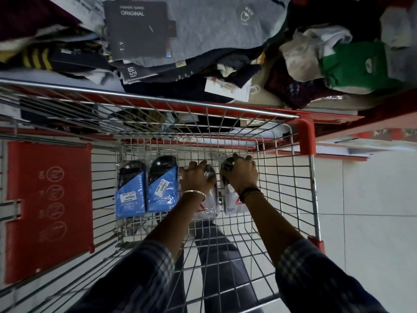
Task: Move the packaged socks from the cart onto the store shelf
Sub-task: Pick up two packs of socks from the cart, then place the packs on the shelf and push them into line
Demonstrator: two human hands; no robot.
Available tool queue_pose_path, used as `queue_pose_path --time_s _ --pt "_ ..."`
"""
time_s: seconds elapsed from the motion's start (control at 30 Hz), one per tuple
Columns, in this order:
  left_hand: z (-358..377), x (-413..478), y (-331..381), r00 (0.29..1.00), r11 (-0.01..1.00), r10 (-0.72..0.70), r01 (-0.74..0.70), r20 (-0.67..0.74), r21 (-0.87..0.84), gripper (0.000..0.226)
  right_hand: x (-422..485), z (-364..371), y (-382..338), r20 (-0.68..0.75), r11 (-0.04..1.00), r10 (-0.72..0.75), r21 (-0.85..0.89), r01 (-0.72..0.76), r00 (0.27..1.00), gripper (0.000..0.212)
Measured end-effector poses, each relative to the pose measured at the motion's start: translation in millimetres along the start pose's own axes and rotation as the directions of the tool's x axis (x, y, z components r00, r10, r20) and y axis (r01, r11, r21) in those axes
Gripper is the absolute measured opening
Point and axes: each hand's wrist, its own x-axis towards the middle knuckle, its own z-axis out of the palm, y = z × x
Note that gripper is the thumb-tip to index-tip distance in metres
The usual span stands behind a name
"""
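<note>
Both hands are down in the cart [293,177]. The left hand [196,179] closes on one white sock pack [208,206], the right hand [242,175] on another [232,203], at the basket's far right. The packs' long axes run toward the shelf [334,114] directly ahead and above. Two blue packs [146,193] marked JOCKEY lie just left, nearer the left hand.

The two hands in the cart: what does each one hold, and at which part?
Left hand and right hand each grip a white sock pack, left, right, at the dark far end.
</note>
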Motion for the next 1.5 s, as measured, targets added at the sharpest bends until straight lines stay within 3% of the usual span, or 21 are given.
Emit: queue_pose_path --time_s 0.17,0.33,0.57,0.8,1.0,1.37,1.5 --pt "-25.2 -19.6 -0.4 0.989 0.991 0.111 -0.117 -0.101 -0.06 0.049 -33.3 -19.1 -0.8 -0.135 0.991 -0.097 0.083 0.109 0.986 0.028" --pt "-71.2 -46.4 8.5 0.954 0.974 0.172 -0.202 -0.244 -0.103 0.047 -73.7 -54.8 -16.1 -0.281 0.971 -0.175 0.109 0.212 0.944 0.024" --pt "-152.0 -91.1 29.7 0.856 0.927 0.209 -0.328 -0.472 -0.183 0.047 -121.9 -114.8 -41.6 -0.463 0.951 -0.223 0.09 0.295 0.858 0.056" --pt "-234.7 -134.3 58.9 0.676 0.852 0.257 -0.496 -0.69 -0.169 0.046 -173.0 -187.7 -72.8 -0.753 0.884 -0.218 0.118 0.453 0.62 0.06" --pt "-306.3 -167.5 91.8 0.509 0.761 0.304 -0.638 -0.805 -0.116 0.041 -206.2 -259.0 -98.0 -0.895 0.836 -0.196 0.062 0.545 0.402 0.059" --pt "-413.0 -194.4 160.3 0.101 0.605 0.297 -0.789 -0.95 0.105 0.037 -241.2 -372.2 -145.9 -0.993 0.744 -0.114 -0.066 0.665 0.029 0.056" --pt "-432.0 -192.5 192.4 0.054 0.578 0.295 -0.805 -0.954 0.134 0.039 -240.9 -402.5 -160.5 -0.997 0.726 -0.059 -0.076 0.683 -0.048 0.056"
